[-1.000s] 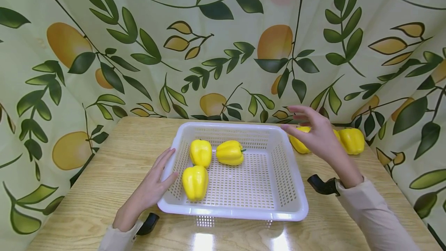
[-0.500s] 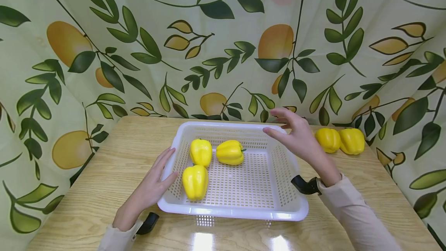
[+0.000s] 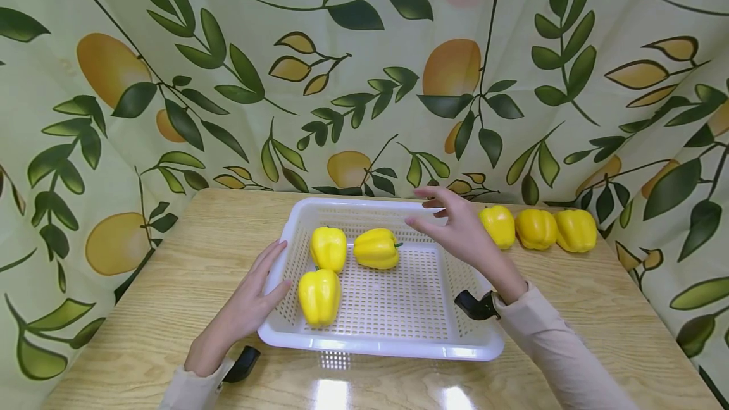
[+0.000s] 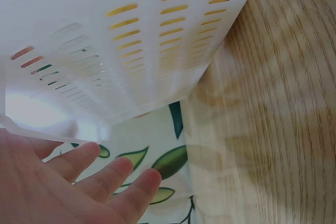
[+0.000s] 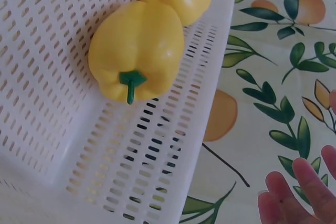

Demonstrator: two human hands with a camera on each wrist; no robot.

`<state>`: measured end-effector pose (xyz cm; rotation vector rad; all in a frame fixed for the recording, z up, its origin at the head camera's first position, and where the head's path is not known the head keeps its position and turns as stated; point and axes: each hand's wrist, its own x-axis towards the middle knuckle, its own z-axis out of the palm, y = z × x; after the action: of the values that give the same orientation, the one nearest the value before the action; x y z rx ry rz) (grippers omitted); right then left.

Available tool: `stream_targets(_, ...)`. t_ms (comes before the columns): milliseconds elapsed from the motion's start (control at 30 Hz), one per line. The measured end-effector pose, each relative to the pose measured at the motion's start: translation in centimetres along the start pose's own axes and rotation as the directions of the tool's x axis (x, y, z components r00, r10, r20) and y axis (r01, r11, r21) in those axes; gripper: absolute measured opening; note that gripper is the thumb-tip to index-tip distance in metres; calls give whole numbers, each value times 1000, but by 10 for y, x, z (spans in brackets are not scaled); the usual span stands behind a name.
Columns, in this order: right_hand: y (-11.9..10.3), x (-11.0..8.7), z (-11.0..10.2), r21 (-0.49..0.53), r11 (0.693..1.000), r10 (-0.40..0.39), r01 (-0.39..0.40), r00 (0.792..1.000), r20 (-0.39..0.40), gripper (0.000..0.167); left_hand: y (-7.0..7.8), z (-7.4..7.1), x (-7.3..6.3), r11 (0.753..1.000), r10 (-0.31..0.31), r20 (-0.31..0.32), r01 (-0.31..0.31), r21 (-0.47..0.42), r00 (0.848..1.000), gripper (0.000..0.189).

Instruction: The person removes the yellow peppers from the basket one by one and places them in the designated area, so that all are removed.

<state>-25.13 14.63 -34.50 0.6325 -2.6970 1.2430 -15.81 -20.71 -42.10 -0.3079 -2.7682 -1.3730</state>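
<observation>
Since half a second ago, my right grip (image 3: 458, 226) has moved leftward, uncovering a yellow bell pepper (image 3: 497, 228) just right of the white slotted basket (image 3: 381, 352); my left grip (image 3: 250, 299) has stayed at the basket's left side. From the head camera my right grip shows across the basket's far right corner, fingers spread and holding nothing, its thumb apart from the index finger. My left grip is loosely spread too, with straight fingers along the left rim and the thumb reaching to its inner side. The basket sits mid-bench (image 3: 142, 359), its far rim close to the bench's far edge. Inside it are three more yellow bell peppers: one (image 3: 328, 250) towards the far left, one (image 3: 319, 298) just nearer to me, and one (image 3: 376, 248) farther right, lying with its green stem pointing at the bench's right edge. The uncovered pepper heads a row with two others, a middle pepper (image 3: 536, 229) and an end pepper (image 3: 575, 231), along the far edge by the bench's far right corner. Behind the bench hangs a leaf-and-fruit print curtain (image 3: 364, 49).
</observation>
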Motion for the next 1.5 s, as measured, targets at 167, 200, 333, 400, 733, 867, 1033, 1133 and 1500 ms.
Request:
stream_targets(167,1,1,10,12,1000,23,-23,999,27,56,0,0,0,1000,-7,4,7,-10,1000,68)
stream_targets(200,1,1,12,12,1000,24,-24,999,32,56,0,0,0,1000,-6,4,6,-11,1000,68)
stream_targets(333,4,3,21,0,1000,15,-15,999,52,54,0,0,0,1000,-1,2,1,-14,1000,68)
stream_targets(400,6,3,24,-6,1000,10,-10,998,57,54,0,0,0,1000,0,1,0,-13,1000,68)
stream_targets(733,11,8,36,45,999,1,-5,996,92,53,-2,-1,0,1000,-1,0,1,11,1000,69)
stream_targets(867,10,13,41,106,993,37,-50,993,116,54,-3,-1,0,1000,-5,-2,5,12,1000,69)
stream_targets(1033,8,18,48,96,993,59,-76,985,165,53,-2,0,0,1000,-6,7,6,2,1000,69)
stream_targets(1133,7,20,52,79,993,67,-84,978,198,54,-2,1,0,1000,-10,8,10,-1,1000,69)
stream_targets(1500,15,22,61,4,996,85,-89,956,280,58,-2,0,-1,1000,-5,3,5,6,1000,68)
